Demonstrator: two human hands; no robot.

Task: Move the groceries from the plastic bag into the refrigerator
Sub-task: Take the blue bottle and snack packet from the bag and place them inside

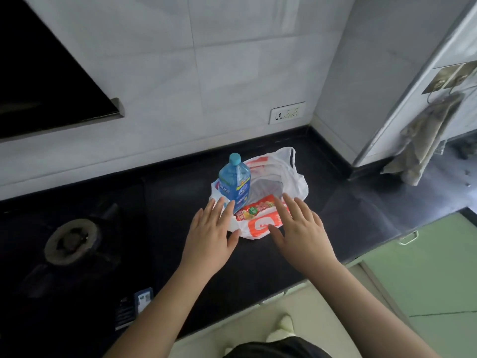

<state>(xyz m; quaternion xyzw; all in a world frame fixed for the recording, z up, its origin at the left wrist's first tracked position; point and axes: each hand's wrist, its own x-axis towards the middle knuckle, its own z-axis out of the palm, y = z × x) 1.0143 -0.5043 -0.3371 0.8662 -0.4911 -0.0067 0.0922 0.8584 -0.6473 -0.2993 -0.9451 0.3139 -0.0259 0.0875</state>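
Bag (296,177) sitting open on counter (180,192), bottle (235,182) and red packet (255,209) inside. Left hand (209,233) and right hand (302,226) reaching in, fingers spread, gripping nothing. Unloading just starting; next: grasping bottle.

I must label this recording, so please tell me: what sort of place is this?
Most likely a home kitchen: a gas burner set in a dark countertop, a tiled wall with a socket, and a towel hanging at the right.
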